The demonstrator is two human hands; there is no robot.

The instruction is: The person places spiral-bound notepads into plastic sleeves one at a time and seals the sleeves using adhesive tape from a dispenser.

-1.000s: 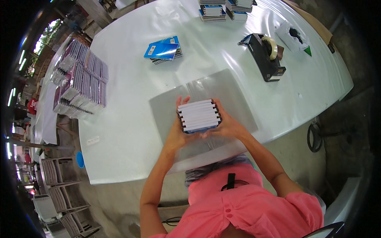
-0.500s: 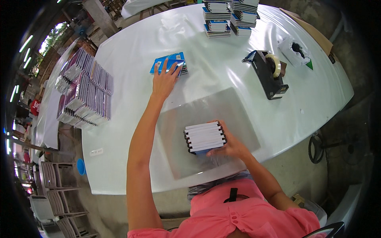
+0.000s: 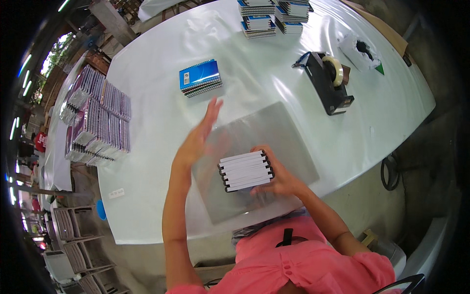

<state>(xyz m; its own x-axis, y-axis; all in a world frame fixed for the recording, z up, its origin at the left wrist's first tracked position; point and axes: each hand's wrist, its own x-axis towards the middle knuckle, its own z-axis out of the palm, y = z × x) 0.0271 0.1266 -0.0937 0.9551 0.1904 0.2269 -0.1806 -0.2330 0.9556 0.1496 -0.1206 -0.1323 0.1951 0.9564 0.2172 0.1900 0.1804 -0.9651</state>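
My right hand [image 3: 283,179] grips the right side of a bundle of spiral notebooks [image 3: 246,171], with their white page edges facing up and dark spiral bindings at both ends. The bundle is over a clear plastic sheet [image 3: 289,132] on the table. My left hand [image 3: 196,139] is in the air over the sheet's left edge, holding nothing, its fingers stretched out and partly smeared by motion. Beyond it lies a small stack of blue-covered spiral notebooks [image 3: 200,77], apart from the hand.
Tall piles of wrapped spiral notebooks [image 3: 100,117] stand at the left of the white table [image 3: 152,196]. More notebook stacks [image 3: 258,24] rise at the far edge. A black tape dispenser [image 3: 325,83] and a white plastic bag [image 3: 360,51] sit at the right.
My left hand has come off the blue notebook stack and moved back toward me. The small stack stays on the table. My right hand still holds the bundle.
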